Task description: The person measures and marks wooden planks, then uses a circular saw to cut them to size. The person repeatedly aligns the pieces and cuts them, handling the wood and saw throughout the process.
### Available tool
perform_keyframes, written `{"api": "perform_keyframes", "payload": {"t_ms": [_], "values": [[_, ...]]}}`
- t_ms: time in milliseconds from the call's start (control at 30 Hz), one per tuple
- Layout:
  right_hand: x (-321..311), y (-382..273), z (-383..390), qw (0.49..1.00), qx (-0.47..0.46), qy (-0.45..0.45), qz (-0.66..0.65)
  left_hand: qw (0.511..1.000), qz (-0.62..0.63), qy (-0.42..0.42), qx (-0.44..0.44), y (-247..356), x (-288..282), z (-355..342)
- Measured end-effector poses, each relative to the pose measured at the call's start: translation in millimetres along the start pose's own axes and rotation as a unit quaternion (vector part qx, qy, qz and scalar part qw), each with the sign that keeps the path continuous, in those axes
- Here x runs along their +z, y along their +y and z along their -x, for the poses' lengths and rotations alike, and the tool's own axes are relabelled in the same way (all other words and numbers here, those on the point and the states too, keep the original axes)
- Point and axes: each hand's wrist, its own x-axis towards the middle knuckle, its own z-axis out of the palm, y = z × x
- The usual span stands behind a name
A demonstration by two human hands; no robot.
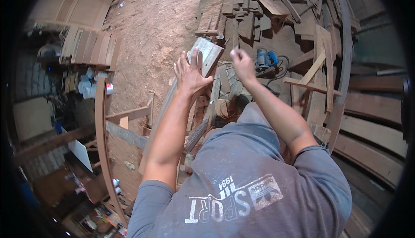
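My left hand has its fingers spread, thumb pointing right. Its fingertips reach over the near left part of a pale wooden board; whether they press on it or hover just above, I cannot tell. To the right of the board, my right hand is raised with its fingers curled closed. Anything inside those fingers is hidden or too small to name. Below the hands lie several wood offcuts. A blue power tool with a dark cord stands just right of my right hand.
Stacked timber and loose planks fill the far right. A long upright beam runs along the left. White buckets and wooden panels stand at the far left. Sawdust covers the floor. Wood strips cross at the right.
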Motion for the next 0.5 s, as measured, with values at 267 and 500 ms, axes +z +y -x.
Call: {"api": "perform_keyframes", "payload": {"t_ms": [267, 500], "values": [[20, 27, 58, 0.989, 0.083, -0.112, -0.046, 1.0, 0.01, -0.02, -0.006, 16, 3, -27], [27, 19, 61, 0.982, 0.117, -0.122, -0.08, 1.0, 0.002, 0.002, 0.026, 15, 7, -29]]}}
